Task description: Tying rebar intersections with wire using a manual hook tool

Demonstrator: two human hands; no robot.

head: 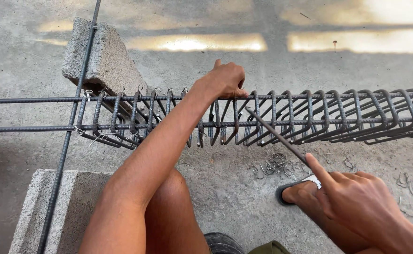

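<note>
- Head view: the rough grey concrete floor (225,197) spreads under me, with bright patches of sunlight along its far edge.
- A pale grey concrete block (105,59) lies tilted at the far left, and a second grey concrete block (63,207) sits close to me at the lower left; a long ribbed steel bar (67,136) runs over both of them, away from me.
- The cage of dark ribbed steel rods and bent rectangular stirrups (310,117) stretches across the picture from left to right, raised just off the floor. The stirrups at its left are tied with thin wire loops; those to the right lean close together.
- My left hand (225,80) is curled shut over the cage's top rod, near the middle of its length, fingers wrapped round it.
- My right hand (357,200) grips the near end of a thin dark metal hook tool (277,136), forefinger stretched along it; its tip reaches into the stirrups just right of my left hand.
- A scatter of short bent tie wires (274,164) lies on the floor under the cage, near my sandalled foot (300,190).
</note>
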